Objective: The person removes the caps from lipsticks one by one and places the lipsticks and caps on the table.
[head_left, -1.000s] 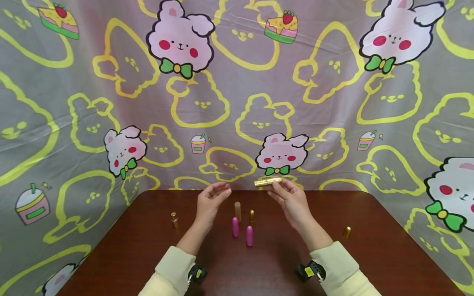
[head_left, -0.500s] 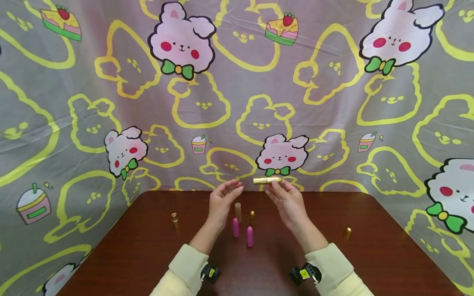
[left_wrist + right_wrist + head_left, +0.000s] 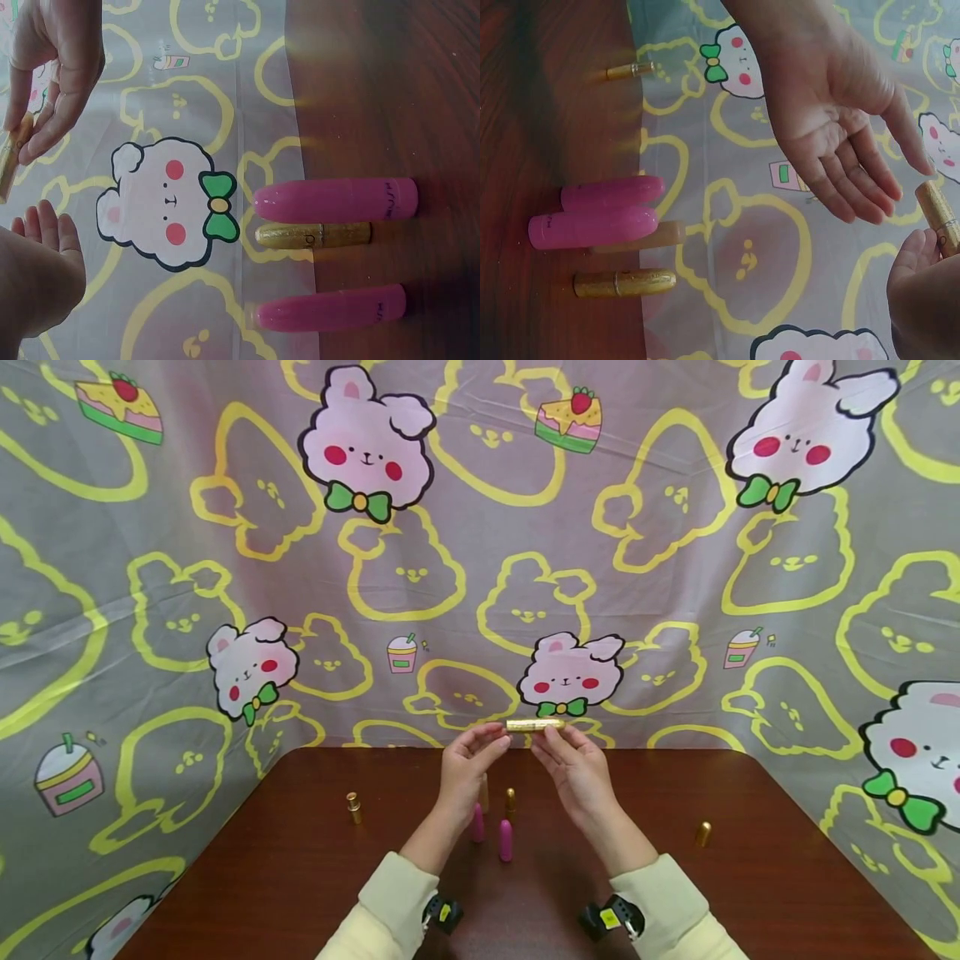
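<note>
My right hand (image 3: 577,768) pinches a gold lipstick tube (image 3: 531,725) near its rounded end, holding it level above the far part of the table. The tube's flat end points left, towards my left hand (image 3: 468,768). In the right wrist view the left thumb tip is right at that flat end (image 3: 926,187), with the left fingers loosely extended below. Under the hands stand two pink lipstick tubes (image 3: 506,841), another gold lipstick tube (image 3: 511,804) and a beige tube (image 3: 484,794) partly hidden by the left hand.
An uncapped-looking gold lipstick base (image 3: 354,808) stands at the left of the dark wooden table (image 3: 300,877). Towards the right is a small gold cap (image 3: 703,834). A patterned cloth (image 3: 465,568) hangs behind the table and along both sides.
My left hand has moved right, closing on the tube's flat end. The right hand has shifted slightly left with the lipstick tube and levelled it. The standing tubes have stayed put.
</note>
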Motion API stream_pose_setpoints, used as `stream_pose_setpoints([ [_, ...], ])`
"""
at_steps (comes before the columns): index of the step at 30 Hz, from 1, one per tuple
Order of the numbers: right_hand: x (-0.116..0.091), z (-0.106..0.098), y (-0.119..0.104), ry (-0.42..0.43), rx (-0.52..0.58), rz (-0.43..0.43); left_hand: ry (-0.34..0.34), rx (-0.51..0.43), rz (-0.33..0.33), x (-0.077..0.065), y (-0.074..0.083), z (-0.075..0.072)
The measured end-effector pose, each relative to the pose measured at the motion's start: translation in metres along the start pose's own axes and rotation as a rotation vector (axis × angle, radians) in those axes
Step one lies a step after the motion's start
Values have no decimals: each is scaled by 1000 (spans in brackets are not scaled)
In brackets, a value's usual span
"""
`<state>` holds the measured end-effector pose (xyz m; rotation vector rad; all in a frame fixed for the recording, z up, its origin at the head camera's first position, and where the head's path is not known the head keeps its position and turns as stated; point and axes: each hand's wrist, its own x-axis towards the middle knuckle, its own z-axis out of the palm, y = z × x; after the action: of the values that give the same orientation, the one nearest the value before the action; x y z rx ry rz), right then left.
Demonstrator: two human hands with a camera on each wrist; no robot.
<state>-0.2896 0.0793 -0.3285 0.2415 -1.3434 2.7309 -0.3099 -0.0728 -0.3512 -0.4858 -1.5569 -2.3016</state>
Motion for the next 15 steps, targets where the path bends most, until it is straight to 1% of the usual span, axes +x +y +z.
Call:
stream_pose_setpoints([
  [8, -1, 5, 3, -17, 13, -4, 46, 30, -38, 1, 4, 9],
  [12, -2, 7, 4, -22, 3, -8, 52, 22, -40, 2, 6, 12],
  [15, -3, 7, 4, -25, -2, -6, 49, 9, -28, 2, 5, 13],
])
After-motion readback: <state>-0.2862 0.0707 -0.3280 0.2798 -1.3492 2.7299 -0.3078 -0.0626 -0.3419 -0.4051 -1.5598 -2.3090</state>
